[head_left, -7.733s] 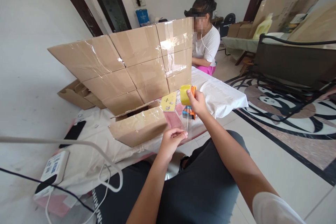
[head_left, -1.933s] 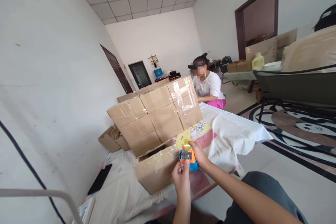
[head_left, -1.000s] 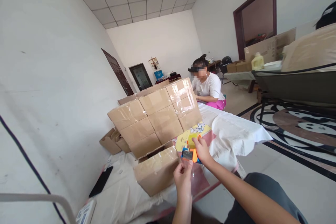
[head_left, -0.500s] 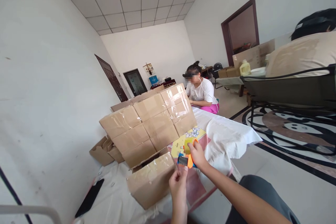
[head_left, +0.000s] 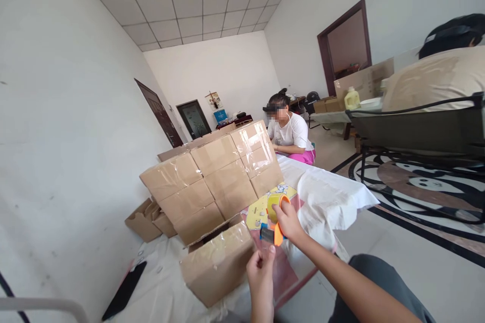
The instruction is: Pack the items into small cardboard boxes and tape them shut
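Note:
My right hand [head_left: 290, 219] is closed around a tape dispenser [head_left: 279, 232] with an orange frame, a blue part and a yellowish roll of tape. Just below its front end, my left hand [head_left: 261, 265] is pinched, thumb against forefinger, on what looks like the loose end of the clear tape; the strip itself barely shows. A small cardboard box [head_left: 217, 262] stands on the table left of my left hand, with clear tape across its side and its top gaping. Behind it rises a block of taped cardboard boxes [head_left: 231, 181].
A white cloth [head_left: 322, 181] and a yellow-and-pink patterned sheet [head_left: 257, 214] cover the table. Open cartons [head_left: 146, 222] and a black flat object [head_left: 125, 290] lie at left. A person [head_left: 291, 131] sits across the table; another person [head_left: 435, 81] sits at right in a folding chair [head_left: 413, 133].
The dispenser in my right hand has tilted and shifted slightly right. My left hand has moved a little right and down with it. The boxes have stayed put.

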### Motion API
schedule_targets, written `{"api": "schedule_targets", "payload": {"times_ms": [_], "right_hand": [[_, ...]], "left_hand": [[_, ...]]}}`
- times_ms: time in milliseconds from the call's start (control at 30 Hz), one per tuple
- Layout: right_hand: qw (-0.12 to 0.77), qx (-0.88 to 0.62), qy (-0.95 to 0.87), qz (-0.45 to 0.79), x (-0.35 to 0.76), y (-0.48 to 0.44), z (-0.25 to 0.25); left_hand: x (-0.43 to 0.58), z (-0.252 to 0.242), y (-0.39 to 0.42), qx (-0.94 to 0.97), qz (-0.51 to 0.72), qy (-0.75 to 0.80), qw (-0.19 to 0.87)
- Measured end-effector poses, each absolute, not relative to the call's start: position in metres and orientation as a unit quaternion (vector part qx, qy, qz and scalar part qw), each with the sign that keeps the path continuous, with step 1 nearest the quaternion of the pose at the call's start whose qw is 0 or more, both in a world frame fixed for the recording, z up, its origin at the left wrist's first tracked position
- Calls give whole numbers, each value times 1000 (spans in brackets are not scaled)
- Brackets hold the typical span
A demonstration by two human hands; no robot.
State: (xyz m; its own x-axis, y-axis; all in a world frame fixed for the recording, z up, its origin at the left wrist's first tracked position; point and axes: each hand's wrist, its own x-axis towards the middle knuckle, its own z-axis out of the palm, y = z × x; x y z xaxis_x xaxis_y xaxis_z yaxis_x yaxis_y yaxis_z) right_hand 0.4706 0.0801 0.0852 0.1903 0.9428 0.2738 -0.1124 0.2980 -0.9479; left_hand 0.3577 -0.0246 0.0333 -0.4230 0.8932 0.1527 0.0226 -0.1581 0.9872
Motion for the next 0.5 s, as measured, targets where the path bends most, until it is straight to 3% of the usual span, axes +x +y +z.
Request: {"api": "schedule_targets", "payload": {"times_ms": [267, 500], "right_hand": [[650, -374, -500, 434, 500, 86, 114], [615, -412, -567, 361, 525, 133, 85]], "left_hand": [[372, -4, -22, 410, 561, 596, 403], [362, 23, -22, 392, 627, 529, 416]]}}
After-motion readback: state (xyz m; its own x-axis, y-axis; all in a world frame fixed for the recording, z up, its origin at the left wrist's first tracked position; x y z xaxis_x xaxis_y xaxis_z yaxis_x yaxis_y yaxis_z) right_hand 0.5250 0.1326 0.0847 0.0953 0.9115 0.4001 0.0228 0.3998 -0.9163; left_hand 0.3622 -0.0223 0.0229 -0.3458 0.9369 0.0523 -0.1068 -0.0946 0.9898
